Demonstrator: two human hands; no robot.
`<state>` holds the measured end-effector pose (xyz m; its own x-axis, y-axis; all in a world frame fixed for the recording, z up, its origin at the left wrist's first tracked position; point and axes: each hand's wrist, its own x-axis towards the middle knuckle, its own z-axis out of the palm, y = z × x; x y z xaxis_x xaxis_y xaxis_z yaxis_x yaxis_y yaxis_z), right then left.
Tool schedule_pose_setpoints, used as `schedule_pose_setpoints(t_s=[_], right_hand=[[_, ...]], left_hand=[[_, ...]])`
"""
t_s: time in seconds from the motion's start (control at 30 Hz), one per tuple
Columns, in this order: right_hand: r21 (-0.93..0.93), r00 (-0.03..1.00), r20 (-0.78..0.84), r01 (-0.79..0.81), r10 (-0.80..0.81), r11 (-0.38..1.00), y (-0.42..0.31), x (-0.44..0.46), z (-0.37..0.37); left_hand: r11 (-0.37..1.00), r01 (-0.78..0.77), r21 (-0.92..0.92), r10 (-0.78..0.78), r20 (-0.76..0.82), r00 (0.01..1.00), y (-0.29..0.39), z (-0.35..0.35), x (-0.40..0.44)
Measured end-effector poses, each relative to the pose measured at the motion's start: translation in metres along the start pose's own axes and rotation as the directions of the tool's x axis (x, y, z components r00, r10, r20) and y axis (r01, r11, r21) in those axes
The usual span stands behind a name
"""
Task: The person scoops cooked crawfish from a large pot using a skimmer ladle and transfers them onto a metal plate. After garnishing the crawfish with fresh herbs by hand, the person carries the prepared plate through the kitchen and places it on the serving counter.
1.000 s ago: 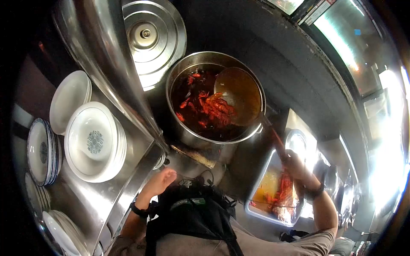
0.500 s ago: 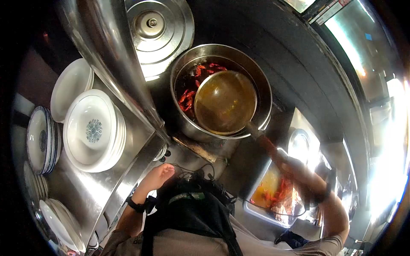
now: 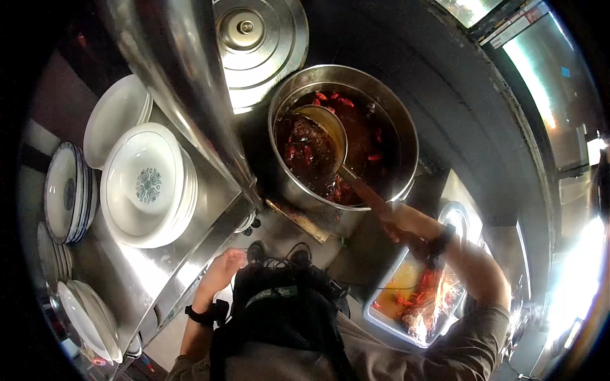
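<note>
My right hand (image 3: 406, 227) is closed round the handle of a large round strainer (image 3: 330, 120). The strainer's bowl is dipped and tilted in a deep steel stockpot (image 3: 412, 140) of dark red-brown broth. Red crayfish (image 3: 373, 157) float in the broth, and some show within the strainer's rim. My left hand (image 3: 223, 270) hangs near my waist beside the steel counter, empty with its fingers loosely bent. A tub (image 3: 375, 317) by my right arm holds more crayfish in yellowish liquid, partly under shiny clear wrap.
A big round steel lid (image 3: 279, 60) lies behind the pot. White bowls with a blue-green motif (image 3: 127, 216) are stacked on the steel counter (image 3: 149, 270) at left, among more stacked dishes. A dark wall (image 3: 457, 114) curves along the right.
The strainer has gone from bottom-up over the pot to lowered and tilted in the broth toward the pot's left. My right hand has moved with it; my left stays low.
</note>
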<state>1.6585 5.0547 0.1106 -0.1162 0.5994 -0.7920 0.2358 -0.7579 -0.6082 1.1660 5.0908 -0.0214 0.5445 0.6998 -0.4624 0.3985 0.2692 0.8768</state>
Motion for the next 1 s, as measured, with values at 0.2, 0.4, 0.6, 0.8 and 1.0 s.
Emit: schedule_pose_setpoints(t_s=[0.2,0.4,0.6,0.8,1.0], right_hand=[[-0.354,0.912,-0.409,-0.112,-0.046,0.929,-0.041,-0.085,0.024],[-0.211,0.861,-0.507,-0.17,0.041,0.963,-0.038,-0.162,0.035],[-0.019,0.913,-0.393,-0.124,0.107,0.992,-0.008,-0.137,0.033],[-0.123,0.987,-0.146,-0.081,0.063,0.989,-0.009,-0.063,0.014],[0.109,0.992,-0.122,0.002,0.012,0.994,0.004,-0.011,0.006]], left_hand=[[0.992,-0.112,0.06,0.11,0.034,0.993,0.014,0.004,0.006],[0.989,-0.113,0.094,0.107,0.066,0.992,0.006,0.006,0.021],[0.987,-0.034,0.159,0.02,0.094,0.995,0.007,0.007,0.027],[0.998,-0.054,0.034,0.052,0.065,0.997,-0.003,0.007,0.023],[1.0,-0.016,0.014,0.016,0.018,1.0,0.01,0.009,-0.001]])
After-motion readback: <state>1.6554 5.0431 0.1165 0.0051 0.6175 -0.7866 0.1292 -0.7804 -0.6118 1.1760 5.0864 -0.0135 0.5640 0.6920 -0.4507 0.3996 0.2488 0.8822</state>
